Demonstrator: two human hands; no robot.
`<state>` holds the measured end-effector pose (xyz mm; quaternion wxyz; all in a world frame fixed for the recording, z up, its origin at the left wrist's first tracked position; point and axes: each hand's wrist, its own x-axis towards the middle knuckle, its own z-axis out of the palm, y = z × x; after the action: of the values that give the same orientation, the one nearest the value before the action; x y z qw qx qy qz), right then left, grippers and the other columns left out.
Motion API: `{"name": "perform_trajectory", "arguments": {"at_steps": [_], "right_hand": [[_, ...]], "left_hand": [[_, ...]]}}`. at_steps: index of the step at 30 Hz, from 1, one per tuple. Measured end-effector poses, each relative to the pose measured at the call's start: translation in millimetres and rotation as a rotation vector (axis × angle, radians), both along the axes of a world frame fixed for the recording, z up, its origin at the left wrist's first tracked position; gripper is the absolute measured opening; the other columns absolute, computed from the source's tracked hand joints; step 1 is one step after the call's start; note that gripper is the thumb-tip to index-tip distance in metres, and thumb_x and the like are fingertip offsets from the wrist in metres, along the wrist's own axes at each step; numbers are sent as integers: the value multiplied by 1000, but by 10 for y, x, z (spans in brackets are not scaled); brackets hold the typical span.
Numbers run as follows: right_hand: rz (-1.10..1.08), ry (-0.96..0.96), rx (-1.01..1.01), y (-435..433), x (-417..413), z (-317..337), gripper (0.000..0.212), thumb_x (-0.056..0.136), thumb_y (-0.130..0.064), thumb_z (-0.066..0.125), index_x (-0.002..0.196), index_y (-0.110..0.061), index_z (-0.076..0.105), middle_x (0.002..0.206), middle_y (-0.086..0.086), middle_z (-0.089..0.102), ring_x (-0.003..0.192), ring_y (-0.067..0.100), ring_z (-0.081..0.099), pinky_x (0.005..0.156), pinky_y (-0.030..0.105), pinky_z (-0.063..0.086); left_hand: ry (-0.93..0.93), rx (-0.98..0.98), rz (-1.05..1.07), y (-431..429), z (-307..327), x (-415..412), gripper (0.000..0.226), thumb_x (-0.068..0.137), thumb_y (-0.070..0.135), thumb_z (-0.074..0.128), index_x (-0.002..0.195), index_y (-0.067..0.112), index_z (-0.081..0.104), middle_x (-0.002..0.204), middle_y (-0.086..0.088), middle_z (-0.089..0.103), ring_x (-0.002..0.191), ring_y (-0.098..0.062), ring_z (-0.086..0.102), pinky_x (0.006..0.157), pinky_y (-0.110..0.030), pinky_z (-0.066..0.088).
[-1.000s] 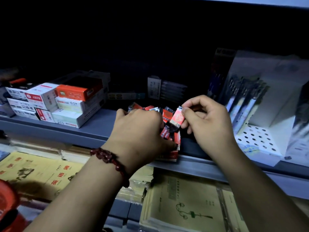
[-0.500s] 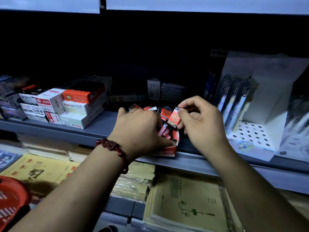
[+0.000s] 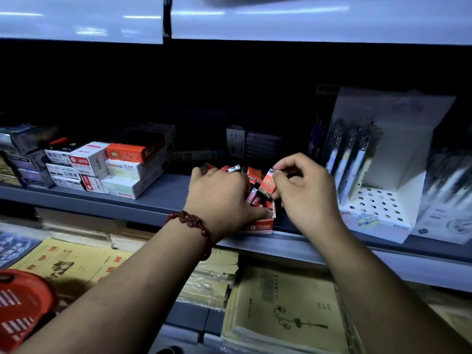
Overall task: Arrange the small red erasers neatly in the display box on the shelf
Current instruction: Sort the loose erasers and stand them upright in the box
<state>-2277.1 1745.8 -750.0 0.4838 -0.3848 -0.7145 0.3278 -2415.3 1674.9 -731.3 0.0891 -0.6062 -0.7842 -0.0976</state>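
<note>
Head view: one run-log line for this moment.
phase: arranging | right hand: pinches red eraser above display box | left hand: fingers inside box, grip hidden | loose erasers: jumbled in box | box: at shelf front edge

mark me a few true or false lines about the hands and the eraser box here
1. The right hand pinches a red eraser marked 2B. True.
2. The bracelet is on the right wrist. False: it is on the left wrist.
3. The left hand reaches into the display box. True.
4. The display box stands at the back of the shelf. False: it sits at the shelf's front edge.
5. The white pen stand is to the right of the display box. True.
</note>
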Motion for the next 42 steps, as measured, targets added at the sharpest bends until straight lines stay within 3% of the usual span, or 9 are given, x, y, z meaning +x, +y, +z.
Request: {"name": "perform_trajectory", "arguments": {"at_steps": [5, 11, 18, 23, 28, 32, 34, 37, 42], "right_hand": [[10, 58, 18, 10, 39, -15, 24, 93, -5, 60, 90, -28, 62, 79, 8, 67, 61, 24, 70, 56, 43, 58], [16, 37, 3, -25, 61, 20, 22, 92, 0, 56, 91, -22, 62, 87, 12, 64, 58, 17, 71, 57, 45, 60], [-13, -55, 84, -18, 98, 31, 16, 81, -21, 56, 88, -35, 61, 87, 7, 62, 64, 32, 68, 60, 50, 57], [-7, -108, 128, -19, 128, 58, 9, 81, -22, 65, 85, -30, 64, 82, 4, 62, 66, 29, 70, 61, 48, 59], [8, -177, 146, -74, 109, 61, 10, 82, -16, 68, 81, -26, 66, 79, 3, 63, 65, 26, 69, 61, 45, 59], [-62, -326, 248, -107, 89, 94, 9, 86, -10, 65, 88, -19, 69, 81, -8, 55, 66, 7, 57, 62, 17, 48], [-64, -375, 232, -126, 75, 107, 10, 87, -12, 62, 88, -20, 69, 81, -10, 52, 67, 5, 55, 59, 11, 41], [-14, -346, 121, -140, 58, 130, 18, 91, -14, 56, 82, -22, 70, 78, -5, 57, 61, 14, 62, 61, 29, 53], [51, -502, -62, -175, 89, 192, 35, 98, -20, 42, 84, -9, 72, 52, 5, 59, 53, 19, 57, 53, 38, 51]], "left_hand": [[-26, 7, 14, 15, 0, 19, 59, 69, 84, 62, 81, 26, 64, 82, 9, 62, 98, -22, 59, 98, -43, 34], [-36, 28, 23, 19, -10, 56, 50, 77, 75, 61, 86, 26, 63, 85, 8, 63, 102, -23, 59, 97, -43, 33], [-36, 49, -11, -4, -41, 22, 42, 81, 68, 57, 86, 26, 57, 78, 8, 53, 102, -25, 58, 97, -42, 33], [-44, 90, -15, -5, -95, -2, 45, 81, 65, 57, 67, 26, 40, 65, 9, 44, 87, -22, 54, 92, -41, 31], [-70, 147, -12, -30, -157, -13, 39, 83, 65, 54, 77, 26, 54, 69, 7, 55, 90, -23, 61, 93, -41, 33], [-89, 172, -13, -39, -187, -32, 43, 84, 68, 52, 82, 26, 58, 76, 6, 64, 90, -22, 61, 94, -41, 33], [-105, 192, -19, -44, -205, -45, 42, 83, 69, 53, 82, 27, 57, 78, 6, 66, 91, -21, 61, 94, -41, 33], [-128, 219, -24, -51, -233, -53, 41, 82, 68, 52, 83, 28, 58, 76, 7, 66, 91, -20, 60, 93, -41, 33], [-135, 249, -21, -52, -276, -62, 42, 83, 68, 52, 87, 28, 60, 79, 7, 67, 94, -20, 58, 94, -40, 32]]}}
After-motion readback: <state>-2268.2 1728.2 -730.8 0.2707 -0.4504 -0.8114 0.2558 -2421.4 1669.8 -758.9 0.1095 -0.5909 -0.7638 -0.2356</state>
